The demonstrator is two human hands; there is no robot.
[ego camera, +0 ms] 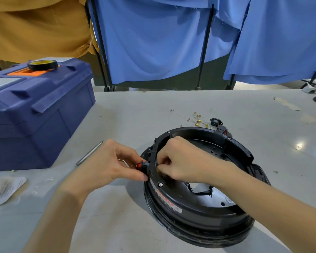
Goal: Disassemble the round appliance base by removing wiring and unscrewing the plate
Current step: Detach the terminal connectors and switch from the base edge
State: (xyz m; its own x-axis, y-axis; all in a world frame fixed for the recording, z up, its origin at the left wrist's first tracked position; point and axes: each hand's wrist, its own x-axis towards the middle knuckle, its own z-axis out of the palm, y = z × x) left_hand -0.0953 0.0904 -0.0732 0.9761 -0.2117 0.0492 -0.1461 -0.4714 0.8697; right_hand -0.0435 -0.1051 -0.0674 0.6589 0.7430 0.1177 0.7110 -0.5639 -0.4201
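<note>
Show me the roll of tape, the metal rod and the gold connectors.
roll of tape (42, 68), head view, black outer side.
metal rod (89, 153), head view, middle of shaft.
gold connectors (198, 121), head view, one terminal in the cluster.

The round appliance base (190, 214) lies on the table (120, 114), loose wires (198, 121) and a power socket (216, 122) just behind it. To its left lie a metal rod (89, 153), then a toolbox (35, 121) with a tape roll (42, 65) on top. At its left rim, the left hand (106, 165) pinches a switch (142, 165) outside; the right hand (182, 161) is inside.
</note>
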